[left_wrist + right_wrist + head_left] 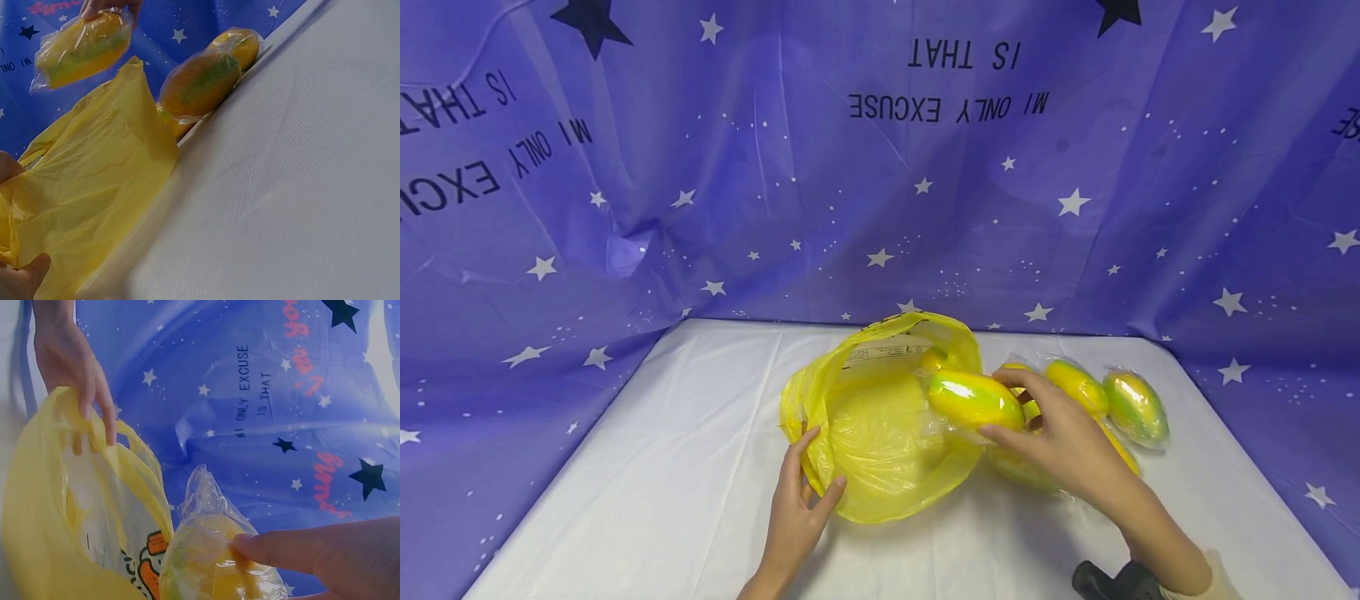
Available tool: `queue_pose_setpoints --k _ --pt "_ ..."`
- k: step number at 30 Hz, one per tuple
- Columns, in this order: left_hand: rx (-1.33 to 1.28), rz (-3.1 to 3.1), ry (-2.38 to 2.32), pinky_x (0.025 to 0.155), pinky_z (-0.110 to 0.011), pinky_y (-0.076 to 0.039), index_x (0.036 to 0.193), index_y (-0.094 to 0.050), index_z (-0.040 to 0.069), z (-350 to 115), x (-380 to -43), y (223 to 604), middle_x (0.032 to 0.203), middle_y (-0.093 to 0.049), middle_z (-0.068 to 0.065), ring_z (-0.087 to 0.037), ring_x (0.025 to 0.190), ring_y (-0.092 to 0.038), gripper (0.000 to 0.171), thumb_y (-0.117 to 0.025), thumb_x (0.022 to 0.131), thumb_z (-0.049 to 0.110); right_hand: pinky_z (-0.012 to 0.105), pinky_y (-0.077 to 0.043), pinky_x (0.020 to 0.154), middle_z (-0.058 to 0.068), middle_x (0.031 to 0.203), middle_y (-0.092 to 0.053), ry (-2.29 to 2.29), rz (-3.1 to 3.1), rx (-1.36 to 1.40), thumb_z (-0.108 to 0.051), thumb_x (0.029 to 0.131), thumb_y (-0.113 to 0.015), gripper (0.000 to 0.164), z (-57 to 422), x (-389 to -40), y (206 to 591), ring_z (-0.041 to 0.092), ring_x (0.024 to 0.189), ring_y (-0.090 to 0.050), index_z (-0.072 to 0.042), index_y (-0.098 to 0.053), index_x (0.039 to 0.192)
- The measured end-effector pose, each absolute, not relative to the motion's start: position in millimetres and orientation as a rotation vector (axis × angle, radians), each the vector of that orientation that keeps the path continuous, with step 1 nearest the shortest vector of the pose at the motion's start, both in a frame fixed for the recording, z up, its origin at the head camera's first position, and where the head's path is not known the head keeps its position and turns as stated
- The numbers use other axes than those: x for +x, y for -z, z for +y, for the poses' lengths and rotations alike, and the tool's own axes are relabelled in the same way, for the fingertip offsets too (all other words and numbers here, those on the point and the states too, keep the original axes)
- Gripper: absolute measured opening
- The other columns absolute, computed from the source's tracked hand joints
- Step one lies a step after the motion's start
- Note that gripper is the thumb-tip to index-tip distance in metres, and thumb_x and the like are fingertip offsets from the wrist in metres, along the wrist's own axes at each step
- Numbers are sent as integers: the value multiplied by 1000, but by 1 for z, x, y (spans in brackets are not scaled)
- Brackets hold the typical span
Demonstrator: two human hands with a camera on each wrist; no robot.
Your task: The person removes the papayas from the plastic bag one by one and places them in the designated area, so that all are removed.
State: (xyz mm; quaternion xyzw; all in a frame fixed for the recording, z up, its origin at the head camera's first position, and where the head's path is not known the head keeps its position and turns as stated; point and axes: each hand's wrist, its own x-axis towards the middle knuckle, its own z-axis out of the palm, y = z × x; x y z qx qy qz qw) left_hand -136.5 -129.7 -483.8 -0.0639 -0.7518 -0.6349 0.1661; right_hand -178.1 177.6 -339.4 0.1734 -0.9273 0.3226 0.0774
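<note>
A yellow plastic bag (895, 492) lies on the white-covered table with its mouth spread wide. My left hand (796, 504) pinches the left side of its rim between thumb and fingers; the right wrist view shows those fingers over the bag's edge (59, 481). At the right side of the mouth, my right hand (1067, 433) holds a yellow-green mango (973, 398) in clear wrap by its right end. The left wrist view has this mango (84, 53) raised above the bag. Behind it, another yellow-green piece (934, 360) shows partly at the bag's inner right wall.
Several more wrapped mangoes lie right of the bag, among them one (1075, 385) and a farther one (1137, 406); the right arm hides some. A purple star-print cloth (880, 208) hangs behind the table (700, 433). A dark object (1116, 581) sits by the right wrist.
</note>
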Motion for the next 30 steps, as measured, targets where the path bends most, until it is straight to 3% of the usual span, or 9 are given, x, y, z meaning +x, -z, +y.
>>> queue_pose_setpoints --k 12,30 --pt "-198 -2146 1795 100 -45 -40 145 -34 11 -129 -136 482 152 -25 -16 -37 133 -37 69 -70 88 5 33 -56 73 6 125 -58 -983 -2742 490 -41 83 -76 62 203 -169 337 20 97 -58 -12 -52 133" --pt "-212 -2136 1820 102 -44 -38 145 -34 11 -129 -136 480 152 -25 -16 -39 135 -33 66 -69 89 6 26 -55 66 16 124 -58 -922 -2732 374 -35 82 -78 64 231 -162 350 28 94 -61 -7 -51 133"
